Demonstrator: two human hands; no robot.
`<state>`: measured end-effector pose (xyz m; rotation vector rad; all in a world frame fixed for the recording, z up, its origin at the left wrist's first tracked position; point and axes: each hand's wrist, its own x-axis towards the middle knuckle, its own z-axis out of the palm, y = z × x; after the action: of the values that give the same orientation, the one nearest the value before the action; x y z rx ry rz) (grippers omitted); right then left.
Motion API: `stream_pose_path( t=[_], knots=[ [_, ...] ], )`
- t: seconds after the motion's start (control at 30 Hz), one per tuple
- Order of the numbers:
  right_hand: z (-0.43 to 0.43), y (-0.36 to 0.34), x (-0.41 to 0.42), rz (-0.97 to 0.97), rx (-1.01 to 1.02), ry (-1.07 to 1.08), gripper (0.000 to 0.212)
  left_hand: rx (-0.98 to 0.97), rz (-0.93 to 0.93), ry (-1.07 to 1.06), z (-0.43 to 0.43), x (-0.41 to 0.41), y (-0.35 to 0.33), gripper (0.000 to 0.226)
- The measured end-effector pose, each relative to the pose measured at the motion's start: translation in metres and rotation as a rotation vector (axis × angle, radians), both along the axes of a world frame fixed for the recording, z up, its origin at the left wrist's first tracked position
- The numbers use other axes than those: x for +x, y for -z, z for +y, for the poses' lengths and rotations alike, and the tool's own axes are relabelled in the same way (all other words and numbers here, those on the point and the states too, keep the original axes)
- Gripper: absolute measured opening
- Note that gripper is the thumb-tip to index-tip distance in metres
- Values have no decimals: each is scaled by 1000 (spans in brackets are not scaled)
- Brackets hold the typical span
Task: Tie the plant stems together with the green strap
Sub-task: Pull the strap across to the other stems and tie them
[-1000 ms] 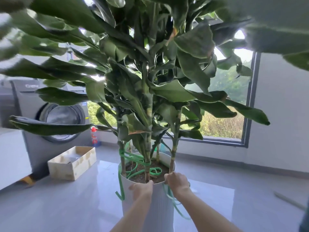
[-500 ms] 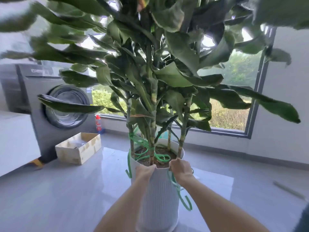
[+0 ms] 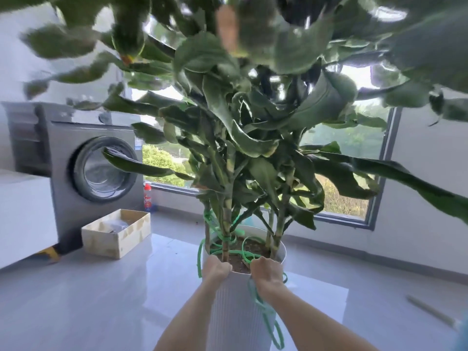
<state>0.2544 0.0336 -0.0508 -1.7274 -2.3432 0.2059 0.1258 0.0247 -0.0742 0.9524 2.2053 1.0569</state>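
I've got both hands on the near rim of the white pot (image 3: 235, 315). The left hand (image 3: 216, 268) and right hand (image 3: 266, 273) each have their fingers curled over the edge, fingertips out of sight inside.

The green strap (image 3: 224, 238) lies in loose coils on the soil (image 3: 238, 263) and round the left plant stems (image 3: 226, 224). One end droops over the left rim, and a long tail hangs down the near side under my right hand.

It looks thin, flat and springy, probably slick, so I reckon it will uncoil unless pulled snug. I'd take it by that hanging tail. The stems look stiff and cane-like, and the top looks heavy.

I can't tell if my right hand also pinches the strap, or if anything is knotted. The leaves (image 3: 253, 143) overhead are a blur.
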Motion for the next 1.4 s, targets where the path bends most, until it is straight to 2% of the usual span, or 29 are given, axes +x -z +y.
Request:
stream_pose_path(
  t=[0.07,0.17,0.3,0.37,0.53,0.6,0.7,0.77,0.87,1.03,1.27,1.4],
  knots=[
    [-3,0,-2,-9,-7,7,35,-4,20,3,-1,-2,1,34],
    [-4,5,0,-24,-25,-30,35,8,-4,45,-6,-4,1,21],
    [-4,3,8,-33,-9,-60,35,16,-145,56,-12,-2,5,45],
    [-1,3,16,-182,68,-203,35,35,-267,60,-13,4,7,52],
    [12,10,39,-96,10,-18,25,106,-414,14,-11,24,6,49],
    [13,10,47,-106,33,-50,25,129,-399,-39,-9,30,6,50],
    [16,12,50,-94,72,-67,33,58,-325,-94,-2,31,10,60],
    [19,15,48,-80,78,-51,34,64,-334,-124,1,31,10,58],
    [23,21,45,-68,109,-37,30,102,-323,-146,-1,33,7,55],
    [29,24,41,-164,180,-85,23,104,-338,-158,5,31,11,56],
    [49,24,41,-356,274,-185,24,113,-297,-174,15,22,11,36],
    [58,19,35,-376,262,-199,22,116,-297,-195,22,19,11,31]
  ],
)
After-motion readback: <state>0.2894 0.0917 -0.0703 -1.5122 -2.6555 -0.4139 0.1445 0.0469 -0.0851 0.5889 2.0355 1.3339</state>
